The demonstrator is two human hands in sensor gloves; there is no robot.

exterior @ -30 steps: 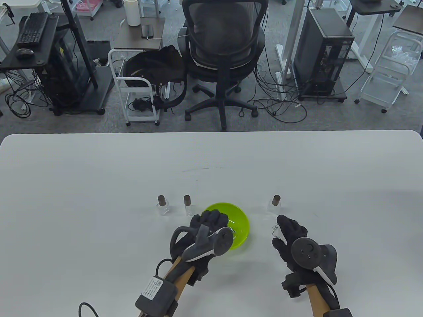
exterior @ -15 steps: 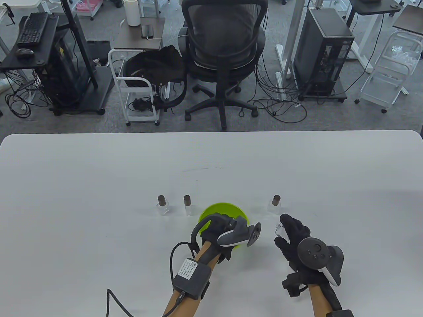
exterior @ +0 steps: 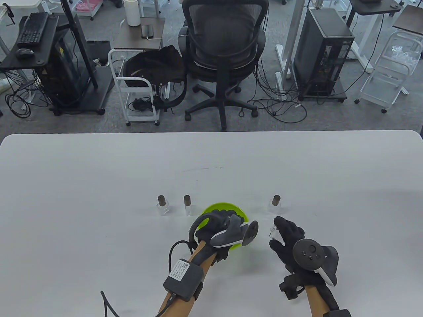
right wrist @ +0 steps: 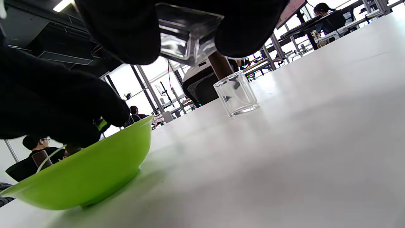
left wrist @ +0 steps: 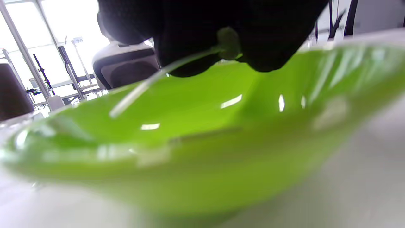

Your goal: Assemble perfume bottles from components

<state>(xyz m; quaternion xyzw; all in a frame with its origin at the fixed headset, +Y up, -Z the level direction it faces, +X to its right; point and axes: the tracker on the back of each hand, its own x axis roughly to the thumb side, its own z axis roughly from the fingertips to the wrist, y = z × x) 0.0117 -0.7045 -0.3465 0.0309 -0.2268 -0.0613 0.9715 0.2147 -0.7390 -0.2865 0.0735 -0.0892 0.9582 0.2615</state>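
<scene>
My left hand (exterior: 222, 220) hovers over the green bowl (exterior: 243, 214). In the left wrist view its fingertips (left wrist: 259, 50) pinch a spray pump (left wrist: 228, 41), whose thin dip tube (left wrist: 139, 90) slants down over the bowl's inside (left wrist: 202, 104). To the right of the bowl, my right hand (exterior: 277, 231) grips an uncapped clear glass bottle (exterior: 273, 232). The right wrist view shows that bottle (right wrist: 185, 34) held above the table between the fingers (right wrist: 126, 34). Three capped bottles stand behind: two on the left (exterior: 162, 204) (exterior: 187, 204), one on the right (exterior: 275, 202).
The white table (exterior: 99, 171) stretches wide around the work spot. The right capped bottle (right wrist: 235, 93) stands just beyond my right hand. An office chair (exterior: 224, 49) and carts stand on the floor behind the table's far edge.
My left hand, earlier reaching fingers-down into the bowl, has turned and drawn back a little over its near rim. My right hand has drifted slightly left with the glass bottle.
</scene>
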